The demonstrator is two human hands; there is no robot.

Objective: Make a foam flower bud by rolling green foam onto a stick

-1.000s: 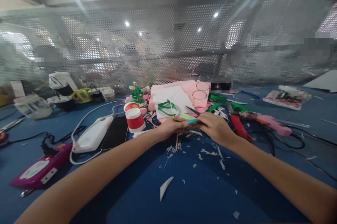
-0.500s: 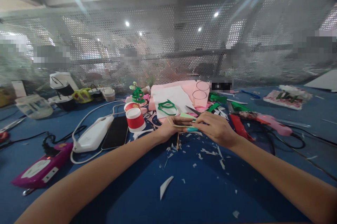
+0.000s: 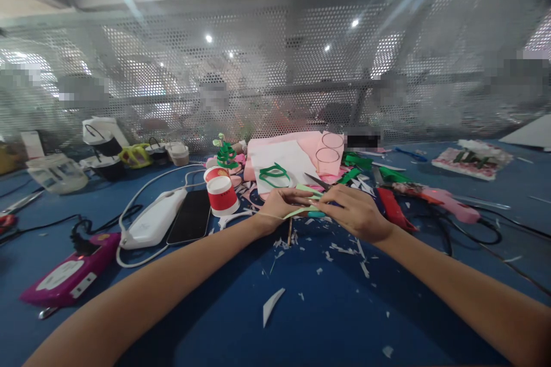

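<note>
My left hand [image 3: 279,207] is closed on a pale green paper strip [image 3: 296,212] above the middle of the blue table. Opposite it, my right hand [image 3: 355,212] has its fingertips at the strip's other end, almost touching the left fingers. A dark pointed scissors blade [image 3: 316,180] juts up and left from the right hand; the handle is mostly hidden by the fingers. Under the hands show a teal piece [image 3: 316,214] and a thin brown stick [image 3: 290,232]. Just beyond lies a looped green paper strip [image 3: 274,174] on white paper [image 3: 282,154].
Left of the hands are red-and-white paper cups [image 3: 222,197], a black phone [image 3: 189,217], a white power bank [image 3: 155,220] and a purple power strip [image 3: 71,272]. A pink glue gun [image 3: 447,201] with its cable lies right. White paper scraps [image 3: 273,305] litter the table.
The pale green strip has shifted and now angles down leftward between the hands. My right fingers have moved slightly and bent over it. The surroundings stay as they were.
</note>
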